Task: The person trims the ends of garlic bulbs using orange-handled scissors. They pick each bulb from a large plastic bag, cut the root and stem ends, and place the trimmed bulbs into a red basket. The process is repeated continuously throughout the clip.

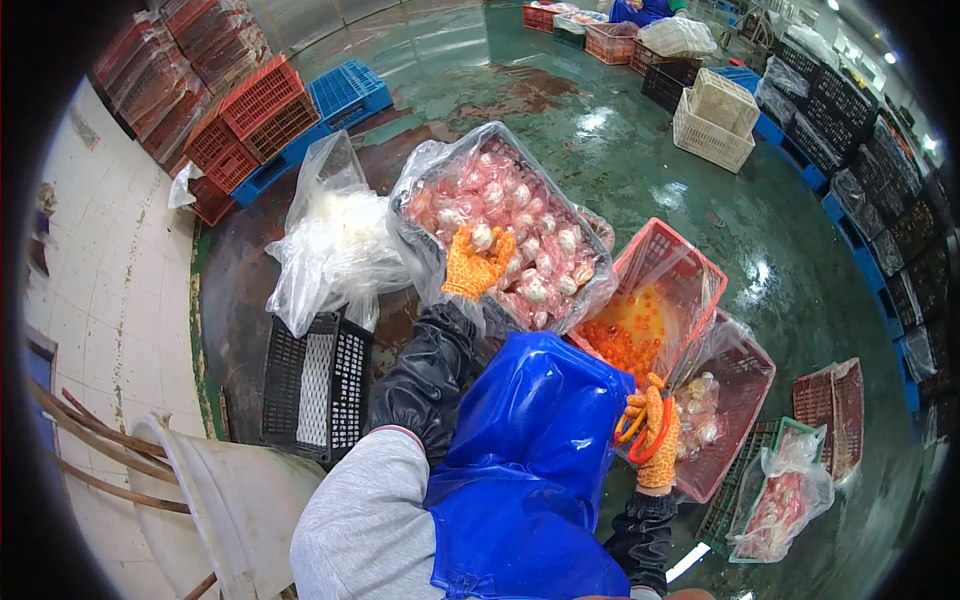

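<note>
My left hand (475,264), in an orange patterned glove, is over a plastic-lined crate (410,215) heaped with pinkish-red, wet-looking pieces (540,235) that have white round lumps. Its fingers curl around one pale round lump (482,237). Lower right, my right hand (657,450), gloved alike, grips scissors (648,440) with red-orange handle loops; their blades are hidden. Just beyond it, a red crate (700,285) lined with clear plastic holds orange round bits (625,335) in yellowish liquid. Beside my right hand, another red crate (755,385) contains a few of the pink-and-white pieces.
A clear bag (340,240) with whitish contents lies left, above a black crate (318,385). A white tub (220,500) stands lower left. Stacked red crates (265,100) are upper left. At right are a bagged crate (785,500) and black crates on blue pallets (860,240). Another person (645,10) is far off.
</note>
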The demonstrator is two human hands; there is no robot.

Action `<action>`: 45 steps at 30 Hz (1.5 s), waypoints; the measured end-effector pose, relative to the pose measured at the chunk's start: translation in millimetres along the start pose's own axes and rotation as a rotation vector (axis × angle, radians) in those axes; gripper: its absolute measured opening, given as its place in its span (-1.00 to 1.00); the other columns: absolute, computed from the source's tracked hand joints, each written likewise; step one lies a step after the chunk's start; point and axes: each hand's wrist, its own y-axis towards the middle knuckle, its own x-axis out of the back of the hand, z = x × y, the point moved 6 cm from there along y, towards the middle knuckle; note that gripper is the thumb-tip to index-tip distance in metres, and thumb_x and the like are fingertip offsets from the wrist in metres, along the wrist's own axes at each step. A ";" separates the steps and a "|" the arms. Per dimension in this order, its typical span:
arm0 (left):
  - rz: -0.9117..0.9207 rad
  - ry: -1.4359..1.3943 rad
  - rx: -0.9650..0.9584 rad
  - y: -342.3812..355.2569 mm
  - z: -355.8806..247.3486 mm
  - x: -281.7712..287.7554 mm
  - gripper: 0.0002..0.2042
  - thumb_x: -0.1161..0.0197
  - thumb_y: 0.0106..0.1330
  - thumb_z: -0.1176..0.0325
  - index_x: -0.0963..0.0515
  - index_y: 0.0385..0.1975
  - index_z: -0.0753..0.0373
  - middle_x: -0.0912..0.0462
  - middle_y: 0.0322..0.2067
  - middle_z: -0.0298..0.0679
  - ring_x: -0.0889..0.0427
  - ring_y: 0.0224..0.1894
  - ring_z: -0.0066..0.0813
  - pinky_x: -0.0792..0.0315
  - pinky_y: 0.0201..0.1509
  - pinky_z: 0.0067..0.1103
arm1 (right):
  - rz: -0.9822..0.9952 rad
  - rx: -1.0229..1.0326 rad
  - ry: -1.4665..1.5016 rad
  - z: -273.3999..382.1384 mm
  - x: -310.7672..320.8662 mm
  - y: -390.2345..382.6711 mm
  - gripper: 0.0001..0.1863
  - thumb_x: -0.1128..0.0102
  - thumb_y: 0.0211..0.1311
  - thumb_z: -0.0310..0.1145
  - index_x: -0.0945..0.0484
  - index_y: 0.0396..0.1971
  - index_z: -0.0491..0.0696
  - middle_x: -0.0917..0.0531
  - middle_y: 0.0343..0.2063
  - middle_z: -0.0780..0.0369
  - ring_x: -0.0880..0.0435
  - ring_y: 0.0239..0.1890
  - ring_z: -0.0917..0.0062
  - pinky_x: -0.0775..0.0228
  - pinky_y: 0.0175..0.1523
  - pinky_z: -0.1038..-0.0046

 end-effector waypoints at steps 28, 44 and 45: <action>0.433 1.169 0.646 -169.4 238.7 -19.1 -0.57 -0.08 0.29 -0.04 -0.46 -0.06 0.19 -0.65 -0.36 -0.15 -0.56 -0.66 -0.44 -0.38 -0.68 -0.62 | 0.118 0.223 -0.342 43.5 -74.3 12.2 -0.57 -0.18 0.25 -0.39 -0.37 0.11 -0.09 -0.54 -0.30 0.33 -0.46 -0.36 0.74 -0.34 -0.35 0.69; 0.074 1.271 -0.071 -102.9 183.4 -43.0 -0.45 0.25 0.37 -0.23 -0.48 -0.19 0.15 -0.44 -0.79 -0.35 -0.35 -0.85 -0.57 -0.17 -0.82 -0.68 | 0.193 0.190 -0.994 20.1 -72.7 -9.0 -0.47 -0.29 0.16 -0.27 -0.39 0.11 -0.11 -0.52 -0.43 0.34 -0.48 -0.37 0.68 -0.38 -0.22 0.58; 0.086 1.233 -0.113 -109.3 189.9 -51.3 -0.47 0.24 0.37 -0.21 -0.47 -0.15 0.14 -0.44 -0.79 -0.36 -0.35 -0.85 -0.57 -0.17 -0.82 -0.68 | 0.198 0.203 -0.934 21.2 -75.7 -10.6 -0.48 -0.28 0.16 -0.20 -0.42 0.08 -0.11 -0.54 -0.44 0.32 -0.49 -0.37 0.65 -0.38 -0.21 0.53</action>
